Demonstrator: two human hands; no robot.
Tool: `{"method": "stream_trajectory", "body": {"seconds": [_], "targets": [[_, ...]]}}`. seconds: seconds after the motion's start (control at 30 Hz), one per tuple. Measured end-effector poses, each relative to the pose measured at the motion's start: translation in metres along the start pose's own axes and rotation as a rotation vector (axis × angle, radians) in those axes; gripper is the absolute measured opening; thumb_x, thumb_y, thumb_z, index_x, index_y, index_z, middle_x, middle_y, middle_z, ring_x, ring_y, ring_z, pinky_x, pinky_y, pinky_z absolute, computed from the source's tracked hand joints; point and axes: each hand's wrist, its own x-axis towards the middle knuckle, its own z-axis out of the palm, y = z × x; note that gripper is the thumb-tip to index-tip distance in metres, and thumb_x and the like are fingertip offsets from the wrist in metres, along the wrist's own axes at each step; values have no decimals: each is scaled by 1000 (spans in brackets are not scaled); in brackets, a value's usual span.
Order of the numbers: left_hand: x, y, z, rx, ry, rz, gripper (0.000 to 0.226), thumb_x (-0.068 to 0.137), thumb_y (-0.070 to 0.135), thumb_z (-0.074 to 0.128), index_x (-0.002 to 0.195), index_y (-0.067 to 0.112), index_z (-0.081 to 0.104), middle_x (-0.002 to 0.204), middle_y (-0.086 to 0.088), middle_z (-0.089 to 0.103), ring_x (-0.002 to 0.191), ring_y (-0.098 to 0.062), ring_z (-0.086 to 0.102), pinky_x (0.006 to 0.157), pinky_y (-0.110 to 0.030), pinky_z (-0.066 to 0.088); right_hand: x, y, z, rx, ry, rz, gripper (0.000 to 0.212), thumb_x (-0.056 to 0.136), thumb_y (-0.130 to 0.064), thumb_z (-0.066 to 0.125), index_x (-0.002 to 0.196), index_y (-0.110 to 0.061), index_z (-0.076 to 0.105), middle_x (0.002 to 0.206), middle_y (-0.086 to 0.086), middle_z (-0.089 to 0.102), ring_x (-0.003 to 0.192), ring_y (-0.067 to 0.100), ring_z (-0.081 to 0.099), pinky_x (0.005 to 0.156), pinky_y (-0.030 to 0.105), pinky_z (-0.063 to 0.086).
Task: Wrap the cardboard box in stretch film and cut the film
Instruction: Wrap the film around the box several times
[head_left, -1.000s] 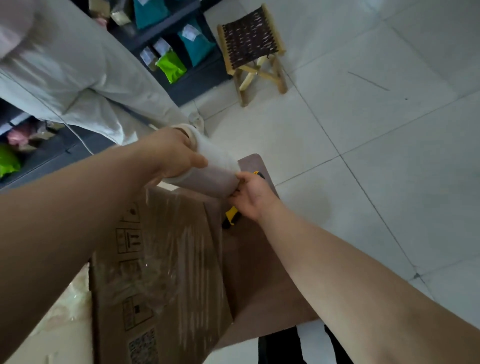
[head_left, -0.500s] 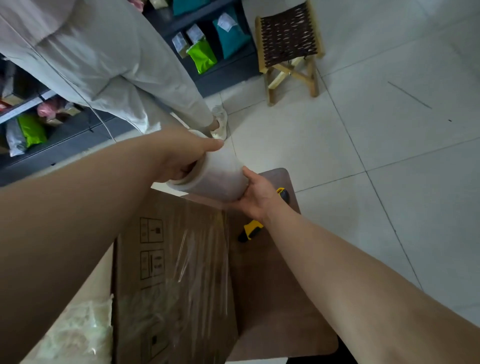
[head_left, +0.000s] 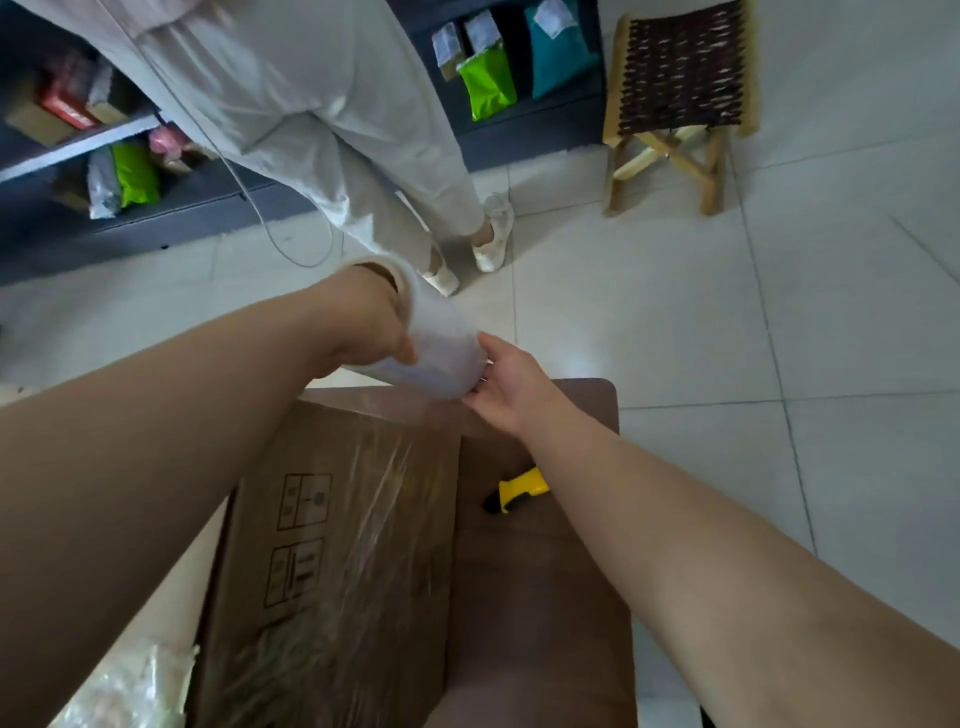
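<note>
A brown cardboard box (head_left: 332, 545) with printed handling symbols stands on a dark brown table (head_left: 540, 597), its top face covered in shiny stretch film. The white stretch film roll (head_left: 441, 353) hovers over the box's far edge. My left hand (head_left: 363, 322) grips the roll's far end from above. My right hand (head_left: 514, 384) holds the roll's near end, fingers under it. A sheet of film runs from the roll down onto the box. A yellow and black cutter (head_left: 514, 493) lies on the table right of the box, partly behind my right forearm.
Another person in light trousers and white shoes (head_left: 488, 239) stands just beyond the table. A wooden stool (head_left: 675, 93) with a woven seat stands at the far right on the tiled floor. Dark shelves (head_left: 156, 208) with coloured packets line the back. Crumpled plastic (head_left: 130, 691) lies lower left.
The view has tilted up and the roll has moved slightly beyond the box's far edge. My right hand has shifted from cupping the roll's end to holding it with fingers underneath.
</note>
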Motion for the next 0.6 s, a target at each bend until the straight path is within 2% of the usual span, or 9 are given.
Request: {"method": "stream_trajectory", "body": {"seconds": [0.1,0.13,0.23,0.27,0.33,0.4,0.47,0.53,0.6], "targets": [[2,1,-7,-66,25,-51,35,78,18,77,104,0,64,111,-17,58,92,-30,53,76,-35,39,6,-11,2,-11,-30,79,34,102,-23,40,129,-5,50,117,15,61,89,26,61,87,42,48],[4,0,-11,-109,35,-75,37,77,20,78,105,0,65,114,-19,59,95,-32,54,79,-36,42,8,-14,3,-16,-53,111,34,103,-23,39,129,-4,50,120,16,60,90,27,61,89,44,47],[10,3,-18,-396,32,-200,59,82,34,71,127,-1,55,127,-15,55,112,-33,54,98,-40,44,13,-21,6,-19,-81,168,24,101,-21,41,110,-5,56,104,15,64,88,27,62,83,41,48],[12,3,-20,-544,12,-248,61,85,37,68,131,0,51,123,-12,56,109,-30,56,96,-39,45,15,-22,7,-30,-89,176,22,100,-21,43,108,-6,56,103,15,64,88,28,62,81,40,49],[16,4,-25,-762,-46,-320,50,90,38,61,122,1,53,106,-10,63,93,-27,62,81,-36,51,18,-26,7,-50,-109,195,20,98,-20,45,110,-8,56,105,15,63,90,28,62,80,40,50],[20,6,-28,-798,-89,-371,34,93,35,57,101,2,57,89,-13,63,77,-25,62,65,-32,50,20,-29,9,-67,-123,221,20,98,-19,45,110,-8,56,105,15,63,88,28,62,74,39,53],[23,7,-31,-773,-77,-388,31,94,31,56,90,1,55,81,-12,59,70,-22,58,58,-30,46,24,-31,12,-77,-116,234,19,99,-17,43,107,-7,56,100,14,63,85,26,62,65,33,56],[26,6,-32,-761,-79,-387,32,95,27,56,105,-3,54,93,-14,62,82,-27,61,68,-33,51,30,-32,17,-104,-95,235,17,99,-14,42,103,-5,56,98,14,62,83,25,61,67,34,54],[30,3,-31,-661,-66,-370,49,94,26,58,127,-7,48,122,-23,58,112,-37,57,91,-40,47,37,-33,23,-151,-76,233,16,99,-12,42,99,-3,56,94,14,61,81,24,60,70,32,49]]}}
